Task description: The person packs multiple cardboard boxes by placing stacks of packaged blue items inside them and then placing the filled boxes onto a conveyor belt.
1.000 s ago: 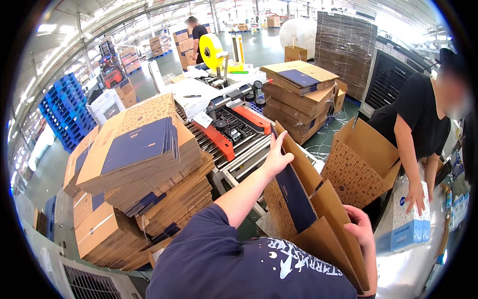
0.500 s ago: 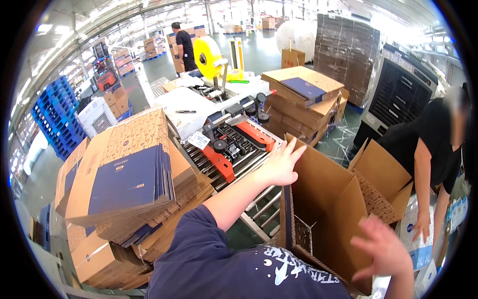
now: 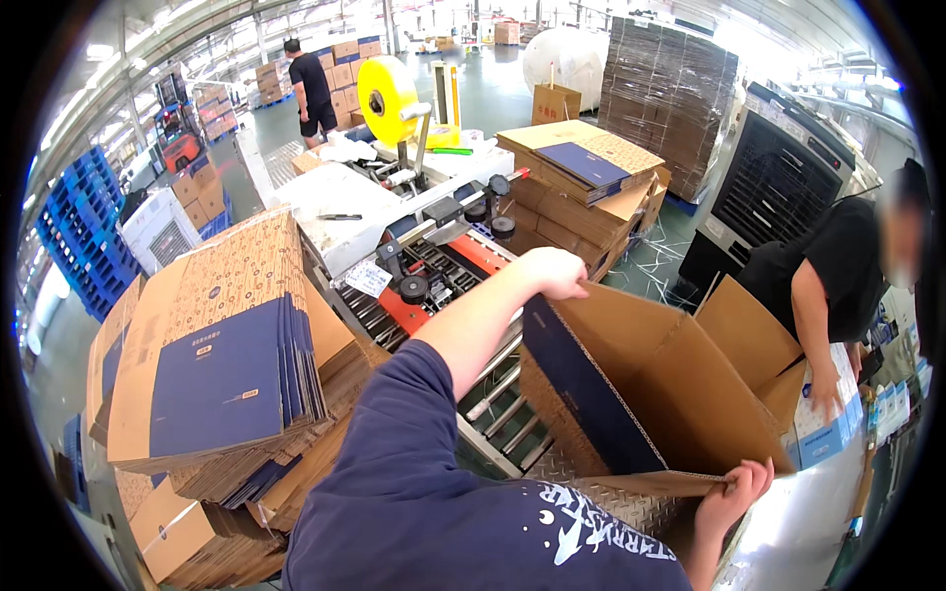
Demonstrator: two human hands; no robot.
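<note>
A brown cardboard box (image 3: 690, 384) stands open and tilted in front of me, with a dark blue panel on its left outer side. My left hand (image 3: 558, 273) is closed on the box's far left corner. Down at the near side, my right hand (image 3: 734, 497) pinches the edge of a flap, thumb and fingers pressed around the board. Under the box show a patterned metal plate (image 3: 631, 504) and the metal rollers of a conveyor (image 3: 505, 399). The inside of the box, as far as it shows, is bare board.
Stacked flat cartons (image 3: 222, 369) rise at my left. Ahead stands a taping machine (image 3: 434, 222) with a yellow tape roll (image 3: 387, 100); more flat cartons (image 3: 581, 167) lie beyond it. At right, a co-worker (image 3: 838, 266) reaches down beside another open box (image 3: 751, 325).
The box has turned and tilted, showing its blue side. My left hand went from spread fingers to a grip on the corner; my right hand has closed on the near flap.
</note>
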